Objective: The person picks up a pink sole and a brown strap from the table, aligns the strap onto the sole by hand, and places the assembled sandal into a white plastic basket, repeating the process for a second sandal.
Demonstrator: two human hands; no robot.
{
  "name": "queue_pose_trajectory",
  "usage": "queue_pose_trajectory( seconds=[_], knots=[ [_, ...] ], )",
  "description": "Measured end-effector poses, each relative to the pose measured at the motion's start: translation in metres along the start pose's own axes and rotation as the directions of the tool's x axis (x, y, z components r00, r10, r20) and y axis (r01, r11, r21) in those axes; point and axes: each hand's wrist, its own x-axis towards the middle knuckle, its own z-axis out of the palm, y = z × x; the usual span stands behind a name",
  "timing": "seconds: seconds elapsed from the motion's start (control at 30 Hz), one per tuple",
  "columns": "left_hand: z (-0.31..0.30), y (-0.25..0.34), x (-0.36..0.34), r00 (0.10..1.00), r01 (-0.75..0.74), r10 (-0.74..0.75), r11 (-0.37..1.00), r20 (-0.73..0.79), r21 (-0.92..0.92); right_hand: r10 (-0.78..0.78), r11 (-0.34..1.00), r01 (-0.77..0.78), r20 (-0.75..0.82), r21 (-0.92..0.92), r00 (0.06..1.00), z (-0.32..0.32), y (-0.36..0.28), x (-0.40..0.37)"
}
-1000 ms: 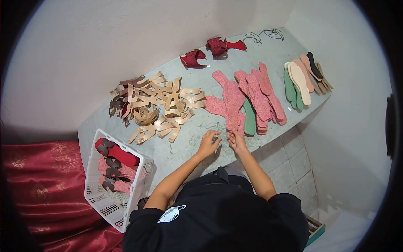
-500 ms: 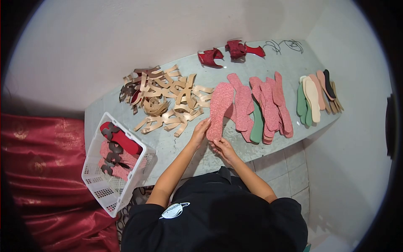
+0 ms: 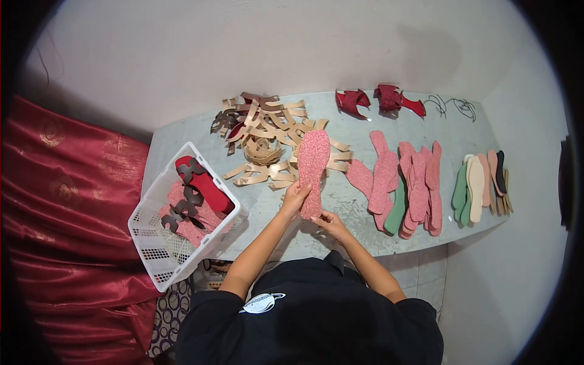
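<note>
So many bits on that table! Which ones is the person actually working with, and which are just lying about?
In hand: pink insole, held by the left hand and right hand.

Lying about: pink insole pile, tan straps, red uppers, green and cream soles, black cord, basket, table.

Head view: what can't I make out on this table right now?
In the head view:
- pink insole: heel end hidden by left hand and right hand
- white basket: lower contents covered by red sole and dark straps
- green insole: mostly under pink stack
</note>
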Motion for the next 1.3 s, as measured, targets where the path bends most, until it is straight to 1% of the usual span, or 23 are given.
queue_pose_trajectory(
  seconds=[0.13, 0.27, 0.33, 0.37, 0.43, 0.47, 0.53, 0.57, 0.6, 0.63, 0.67, 0.7, 0.77, 0.8, 0.87, 0.93, 1.0, 1.07, 1.13, 1.17, 1.2, 1.27, 1.3],
  knots=[
    [-0.015, 0.011, -0.003, 0.998, -0.060, 0.060, 0.998, -0.017, -0.023, -0.088, 0.994, 0.090, -0.028, 0.057, 0.996, 0.010, -0.009, 0.020],
    [-0.036, 0.031, -0.001, 0.994, -0.105, 0.104, 0.993, 0.021, 0.055, -0.099, 0.990, 0.098, 0.007, 0.105, 0.995, 0.021, -0.024, 0.046],
    [-0.050, 0.045, 0.003, 0.996, -0.037, 0.020, 0.982, 0.092, 0.185, -0.118, 0.990, 0.119, -0.016, 0.080, 0.993, 0.030, -0.036, 0.057],
    [-0.058, 0.052, 0.005, 0.996, -0.044, 0.029, 0.982, 0.085, 0.184, -0.119, 0.990, 0.119, -0.005, 0.076, 0.993, 0.033, -0.039, 0.064],
    [-0.075, 0.073, 0.015, 1.000, 0.000, 0.000, 0.949, -0.001, 0.314, -0.147, 0.988, 0.149, -0.031, 0.041, 0.989, 0.038, -0.044, 0.080],
    [-0.086, 0.084, 0.023, 1.000, -0.005, 0.007, 0.949, -0.005, 0.315, -0.150, 0.988, 0.151, -0.024, 0.040, 0.988, 0.040, -0.046, 0.087],
    [-0.122, 0.099, 0.049, 0.986, 0.010, 0.070, 0.880, -0.150, 0.474, -0.151, 0.988, 0.152, -0.042, 0.039, 0.988, 0.045, -0.050, 0.100],
    [-0.139, 0.104, 0.063, 0.967, -0.073, 0.199, 0.815, -0.160, 0.575, -0.158, 0.987, 0.160, -0.037, 0.035, 0.987, 0.046, -0.051, 0.105],
    [-0.164, 0.104, 0.081, 0.965, -0.083, 0.210, 0.813, -0.158, 0.577, -0.165, 0.986, 0.167, -0.042, 0.031, 0.985, 0.048, -0.050, 0.111],
    [-0.192, 0.105, 0.100, 0.921, -0.147, 0.372, 0.611, -0.118, 0.778, -0.173, 0.984, 0.174, -0.046, 0.026, 0.984, 0.050, -0.050, 0.115],
    [-0.212, 0.110, 0.113, 0.860, -0.172, 0.509, 0.356, -0.037, 0.918, -0.183, 0.983, 0.184, -0.041, 0.022, 0.982, 0.052, -0.049, 0.119],
    [-0.225, 0.119, 0.120, 0.855, -0.179, 0.518, 0.353, -0.033, 0.919, -0.176, 0.984, 0.177, -0.040, 0.015, 0.984, 0.054, -0.048, 0.122],
    [-0.243, 0.135, 0.134, 0.932, 0.139, 0.327, 0.077, -0.156, 0.987, -0.176, 0.984, 0.176, -0.037, 0.002, 0.984, 0.056, -0.044, 0.125],
    [-0.244, 0.143, 0.140, 0.929, 0.135, 0.336, 0.077, -0.154, 0.988, -0.150, 0.988, 0.152, -0.058, 0.022, 0.987, 0.058, -0.043, 0.126],
    [-0.245, 0.154, 0.144, 0.941, 0.315, 0.169, -0.121, -0.293, 0.941, -0.125, 0.991, 0.128, -0.071, 0.040, 0.990, 0.061, -0.036, 0.129],
    [-0.253, 0.155, 0.154, 0.939, 0.335, 0.125, -0.107, -0.322, 0.936, -0.076, 0.996, 0.078, -0.044, 0.041, 0.996, 0.056, -0.028, 0.132],
    [-0.256, 0.157, 0.161, 0.933, 0.361, 0.058, -0.152, -0.356, 0.920, -0.091, 0.994, 0.093, -0.039, 0.054, 0.995, 0.051, -0.021, 0.135],
    [-0.260, 0.160, 0.165, 0.936, 0.352, 0.053, -0.151, -0.348, 0.924, -0.036, 0.998, 0.037, -0.019, 0.056, 0.999, 0.047, -0.016, 0.139],
    [-0.271, 0.157, 0.173, 0.932, 0.354, -0.007, -0.184, -0.361, 0.917, -0.020, 0.999, 0.021, -0.025, 0.044, 0.999, 0.050, -0.021, 0.139],
    [-0.275, 0.152, 0.174, 0.935, 0.352, 0.104, -0.141, -0.340, 0.925, -0.017, 0.999, 0.018, -0.033, 0.047, 0.999, 0.052, -0.022, 0.139],
    [-0.276, 0.153, 0.176, 0.935, 0.352, 0.103, -0.137, -0.341, 0.926, -0.012, 0.999, 0.014, -0.039, 0.052, 0.999, 0.051, -0.022, 0.140],
    [-0.282, 0.159, 0.180, 0.931, 0.250, 0.300, -0.120, -0.205, 0.961, -0.001, 0.998, 0.003, -0.024, 0.059, 1.000, 0.049, -0.020, 0.143],
    [-0.285, 0.164, 0.183, 0.934, 0.250, 0.294, -0.122, -0.205, 0.961, -0.008, 0.998, 0.009, -0.023, 0.064, 1.000, 0.052, -0.023, 0.143]
  ],
)
